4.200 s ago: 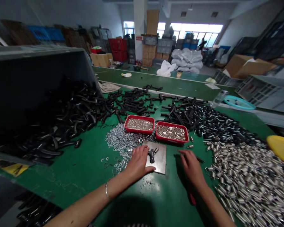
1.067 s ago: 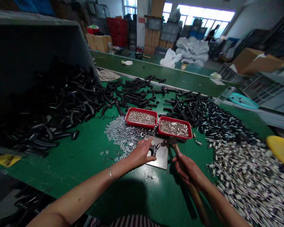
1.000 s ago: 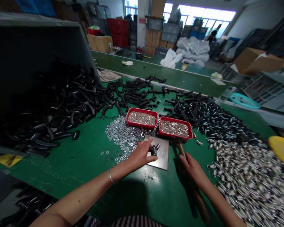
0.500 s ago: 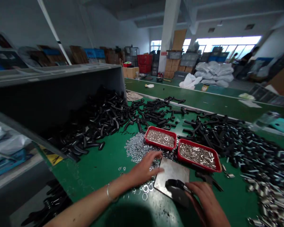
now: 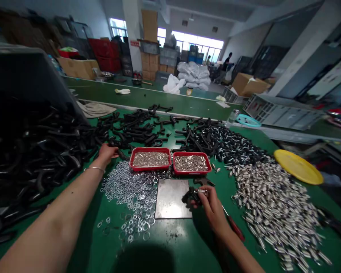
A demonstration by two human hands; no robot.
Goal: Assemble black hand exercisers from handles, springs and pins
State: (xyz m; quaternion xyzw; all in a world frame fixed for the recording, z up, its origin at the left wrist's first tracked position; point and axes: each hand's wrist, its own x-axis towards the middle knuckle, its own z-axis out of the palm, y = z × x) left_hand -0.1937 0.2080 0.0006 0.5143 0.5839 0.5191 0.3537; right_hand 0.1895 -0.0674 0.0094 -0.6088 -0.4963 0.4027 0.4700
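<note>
My left hand reaches out at the edge of the black part pile, its fingers closed around the end of a curved black handle. In my right hand is a dark bracket-like part, with a coil spring at the fingertips. That hand is just over the right edge of a square metal plate. Metal rings and nuts are spread left of the plate. Behind it stand a red tray of small rings and a red tray of small metal pins.
Black handles spill from a grey bin on the left. Silver springs or sleeves and black screw-like parts heap on the right, near a yellow lid. A red-handled screwdriver lies beside my right forearm.
My left hand has moved from beside the plate forward and left to the black handles. My right hand has lifted the dark part, with a spring now visible. The view has turned right.
</note>
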